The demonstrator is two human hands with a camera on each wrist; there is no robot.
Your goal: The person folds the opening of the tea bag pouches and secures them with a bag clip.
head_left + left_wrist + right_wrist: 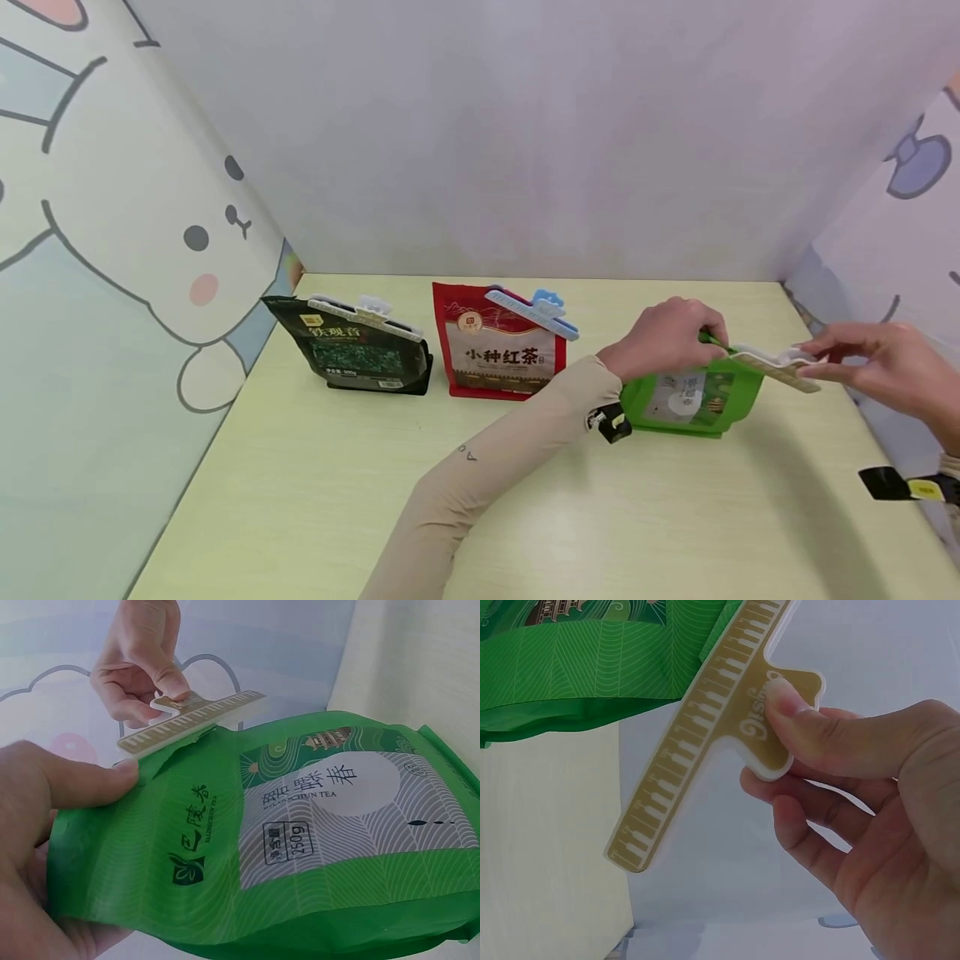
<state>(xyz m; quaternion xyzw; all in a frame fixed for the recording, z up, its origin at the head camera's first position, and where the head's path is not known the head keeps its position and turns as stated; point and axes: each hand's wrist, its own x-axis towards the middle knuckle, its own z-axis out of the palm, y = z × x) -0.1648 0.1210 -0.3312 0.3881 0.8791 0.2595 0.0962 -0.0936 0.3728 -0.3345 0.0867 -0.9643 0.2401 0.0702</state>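
Note:
A green tea bag point(678, 404) stands on the table at the right, its top corner tilted. My left hand point(671, 333) pinches its upper edge, with the thumb on the front in the left wrist view. In my right hand point(877, 362) is a gold-and-white bag clip point(697, 735) with a piano-key pattern, its tab held between thumb and fingers. The clip's long bar lies at the bag's top right corner, seen also in the left wrist view. Whether its jaws grip the bag I cannot tell.
To the left on the table point(360, 500) stand a red tea bag point(495, 346) with a blue clip point(536, 311) and a dark green tea bag point(352, 350) with a white clip point(367, 315). A pale wall point(525, 150) rises behind them.

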